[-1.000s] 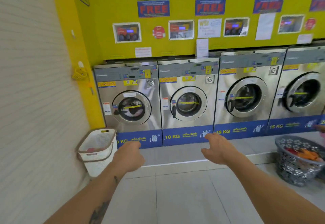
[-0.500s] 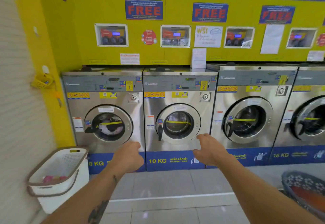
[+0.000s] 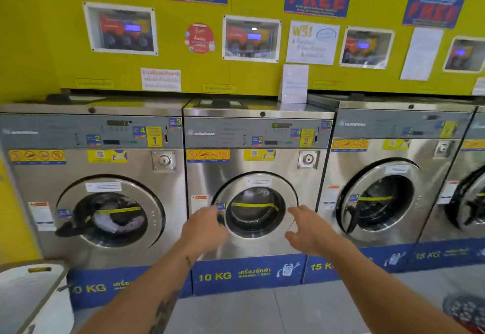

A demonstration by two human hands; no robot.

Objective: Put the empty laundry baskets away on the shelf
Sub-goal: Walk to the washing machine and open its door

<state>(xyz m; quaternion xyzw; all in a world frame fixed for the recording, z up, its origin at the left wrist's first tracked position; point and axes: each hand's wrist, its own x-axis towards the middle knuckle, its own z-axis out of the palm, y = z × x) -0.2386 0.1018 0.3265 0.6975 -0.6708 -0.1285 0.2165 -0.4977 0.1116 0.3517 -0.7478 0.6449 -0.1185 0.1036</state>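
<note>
The grey tiled floor [image 3: 262, 312] lies open in front of the middle stainless-steel washing machine numbered 2 [image 3: 257, 165]. Both arms reach over it toward that washer's round door. The left hand [image 3: 203, 228] is at the door's left edge with fingers loosely bent; whether they touch the handle cannot be told. The right hand [image 3: 307, 228] is at the door's right edge, fingers spread and relaxed, holding nothing.

Down left of that washer stands a white plastic laundry basket with a grey-brown rim [image 3: 31, 297], cut off by the frame. Down right is a dark perforated basket [image 3: 467, 310] with something red inside. The steel washer numbered 1 [image 3: 105, 165], just left, has laundry behind its glass.
</note>
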